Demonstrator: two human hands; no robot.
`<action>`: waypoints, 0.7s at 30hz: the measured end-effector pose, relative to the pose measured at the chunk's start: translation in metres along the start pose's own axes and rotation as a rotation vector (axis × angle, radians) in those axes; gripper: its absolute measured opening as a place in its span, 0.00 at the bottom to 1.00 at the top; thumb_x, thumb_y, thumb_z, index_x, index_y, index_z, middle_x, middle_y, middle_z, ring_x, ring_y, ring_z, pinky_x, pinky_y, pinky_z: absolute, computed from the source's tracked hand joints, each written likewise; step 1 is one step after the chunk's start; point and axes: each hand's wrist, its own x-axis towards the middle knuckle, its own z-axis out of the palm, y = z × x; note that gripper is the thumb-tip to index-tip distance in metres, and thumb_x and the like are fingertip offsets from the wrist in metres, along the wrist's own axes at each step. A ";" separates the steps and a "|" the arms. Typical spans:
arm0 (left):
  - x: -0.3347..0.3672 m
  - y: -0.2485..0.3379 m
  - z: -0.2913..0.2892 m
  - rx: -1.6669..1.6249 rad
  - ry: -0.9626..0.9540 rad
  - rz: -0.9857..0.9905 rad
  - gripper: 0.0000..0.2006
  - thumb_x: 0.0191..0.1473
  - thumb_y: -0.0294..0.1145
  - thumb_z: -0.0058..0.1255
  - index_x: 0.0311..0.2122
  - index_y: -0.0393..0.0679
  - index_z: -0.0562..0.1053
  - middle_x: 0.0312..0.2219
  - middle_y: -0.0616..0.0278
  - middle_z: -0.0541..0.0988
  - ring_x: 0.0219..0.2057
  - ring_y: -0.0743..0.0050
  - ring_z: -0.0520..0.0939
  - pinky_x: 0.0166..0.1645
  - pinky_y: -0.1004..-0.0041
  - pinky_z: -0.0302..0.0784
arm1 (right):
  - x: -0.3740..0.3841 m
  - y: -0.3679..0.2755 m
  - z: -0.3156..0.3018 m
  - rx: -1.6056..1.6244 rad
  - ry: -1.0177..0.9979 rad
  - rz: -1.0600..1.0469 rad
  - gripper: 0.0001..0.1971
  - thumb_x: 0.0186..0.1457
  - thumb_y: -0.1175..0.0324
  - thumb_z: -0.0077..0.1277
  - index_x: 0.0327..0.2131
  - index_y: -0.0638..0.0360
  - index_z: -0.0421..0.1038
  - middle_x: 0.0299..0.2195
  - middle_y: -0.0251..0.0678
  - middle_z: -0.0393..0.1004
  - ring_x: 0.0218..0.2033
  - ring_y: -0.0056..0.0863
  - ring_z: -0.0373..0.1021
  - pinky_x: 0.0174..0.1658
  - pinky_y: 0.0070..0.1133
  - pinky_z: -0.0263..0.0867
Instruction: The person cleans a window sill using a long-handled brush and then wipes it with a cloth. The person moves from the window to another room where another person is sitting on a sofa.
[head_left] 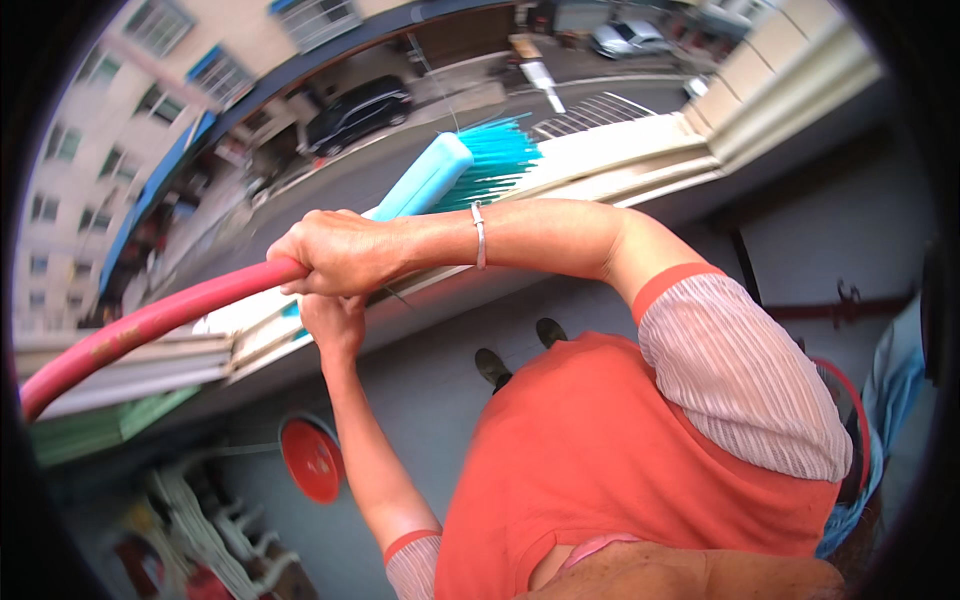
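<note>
A broom has a red pole and a blue head with teal bristles. My right hand is wrapped round the pole close to the head, and its forearm crosses in front of part of the head. Just below it, my left hand is closed, with its fingertips mostly hidden under my right hand. Bits of blue show beside the left hand, and a thin dark strand sticks out nearby; what those fingers hold is unclear. The broom head is over a pale window ledge.
Beyond the ledge lies a street far below, with a dark van and a silver car. A red basin rests on the floor. White chairs or racks stand at lower left; a blue cloth hangs at right.
</note>
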 end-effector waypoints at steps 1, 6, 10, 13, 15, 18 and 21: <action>0.004 0.021 0.014 -0.014 0.004 0.055 0.24 0.46 0.45 0.70 0.45 0.42 0.79 0.33 0.48 0.82 0.33 0.46 0.82 0.36 0.57 0.73 | -0.014 0.001 -0.018 -0.050 0.002 0.035 0.09 0.54 0.65 0.61 0.36 0.56 0.75 0.27 0.47 0.77 0.32 0.49 0.75 0.37 0.37 0.69; 0.015 0.179 0.087 -0.193 0.058 0.198 0.21 0.50 0.46 0.68 0.44 0.45 0.77 0.30 0.52 0.80 0.29 0.49 0.80 0.36 0.56 0.73 | -0.118 0.017 -0.134 -0.169 0.068 0.117 0.09 0.56 0.68 0.59 0.38 0.62 0.74 0.25 0.46 0.74 0.26 0.35 0.70 0.35 0.33 0.68; 0.022 0.284 0.130 -0.466 -0.101 0.270 0.21 0.53 0.38 0.63 0.51 0.44 0.72 0.39 0.46 0.78 0.41 0.40 0.79 0.44 0.53 0.73 | -0.187 0.009 -0.209 -0.359 0.078 0.255 0.08 0.59 0.70 0.58 0.38 0.64 0.73 0.23 0.42 0.73 0.26 0.30 0.67 0.34 0.30 0.68; 0.034 0.335 0.163 -0.563 -0.122 0.374 0.23 0.52 0.37 0.63 0.52 0.42 0.71 0.39 0.45 0.78 0.43 0.39 0.77 0.47 0.52 0.71 | -0.224 0.013 -0.242 -0.438 0.183 0.216 0.08 0.59 0.70 0.59 0.39 0.64 0.75 0.23 0.41 0.73 0.25 0.29 0.68 0.33 0.27 0.67; 0.047 0.362 0.182 -0.607 -0.107 0.413 0.23 0.52 0.38 0.64 0.51 0.41 0.71 0.39 0.44 0.78 0.43 0.39 0.77 0.47 0.52 0.71 | -0.240 0.012 -0.264 -0.540 0.205 0.229 0.08 0.59 0.70 0.60 0.39 0.63 0.75 0.22 0.41 0.73 0.24 0.30 0.69 0.31 0.28 0.67; 0.066 0.397 0.193 -0.671 -0.109 0.416 0.22 0.51 0.39 0.65 0.49 0.40 0.73 0.39 0.44 0.78 0.43 0.40 0.78 0.47 0.51 0.72 | -0.251 0.017 -0.294 -0.671 0.240 0.173 0.07 0.60 0.69 0.59 0.36 0.62 0.74 0.20 0.41 0.71 0.22 0.31 0.68 0.29 0.27 0.66; 0.086 0.415 0.196 -0.695 -0.108 0.434 0.22 0.51 0.41 0.67 0.47 0.40 0.75 0.38 0.46 0.80 0.41 0.42 0.81 0.46 0.53 0.74 | -0.255 0.020 -0.309 -0.721 0.273 0.174 0.07 0.60 0.68 0.59 0.37 0.61 0.75 0.21 0.41 0.71 0.22 0.31 0.68 0.29 0.26 0.66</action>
